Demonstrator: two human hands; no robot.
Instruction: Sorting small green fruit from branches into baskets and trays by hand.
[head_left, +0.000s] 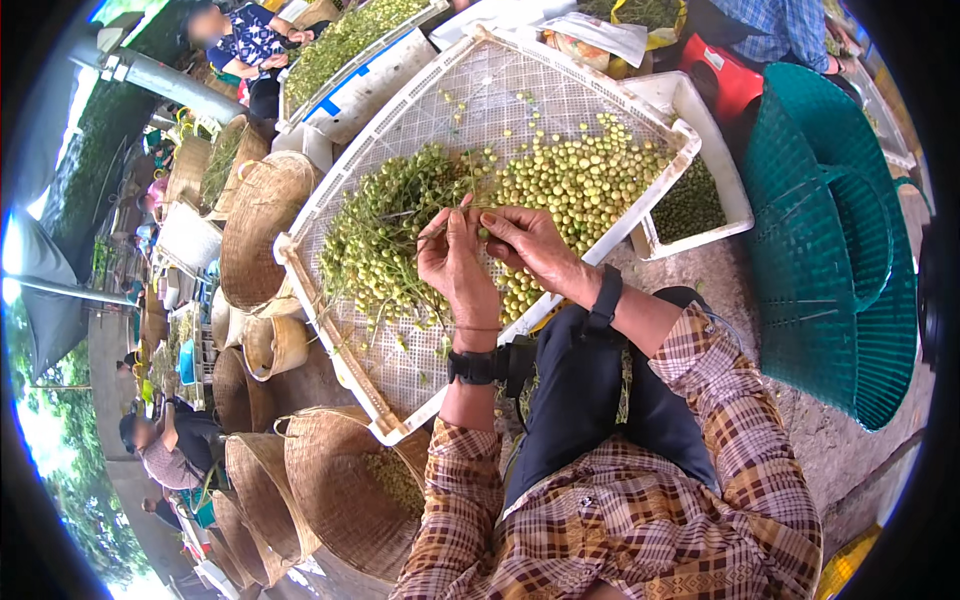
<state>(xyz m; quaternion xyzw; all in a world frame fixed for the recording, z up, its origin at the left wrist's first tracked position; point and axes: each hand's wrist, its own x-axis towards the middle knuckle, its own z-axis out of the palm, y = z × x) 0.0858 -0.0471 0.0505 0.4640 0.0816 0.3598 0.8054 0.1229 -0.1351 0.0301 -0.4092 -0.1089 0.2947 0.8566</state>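
Observation:
Over a white mesh tray (pixel 420 115) across my knees, both hands work close together. Thin green stems sit in the closed fingers of my left hand (pixel 462 265). My right hand (pixel 540 250) is pinched beside it, fingertips at a small green fruit (pixel 484 234) between the two hands. Under and left of the left hand lies a tangled heap of fruit stems (pixel 385 245) with fruits still attached. Loose round yellow-green fruits (pixel 570 185) spread over the tray's right part, behind and beside my right hand.
A white bin (pixel 742 205) of small dark green pieces stands right of the tray, near a large green woven basket (pixel 810 250). Wicker baskets (pixel 340 490) line the left. A person (pixel 250 45) sits at the far left by another fruit tray (pixel 350 50); a blue sleeve (pixel 790 30) shows far right.

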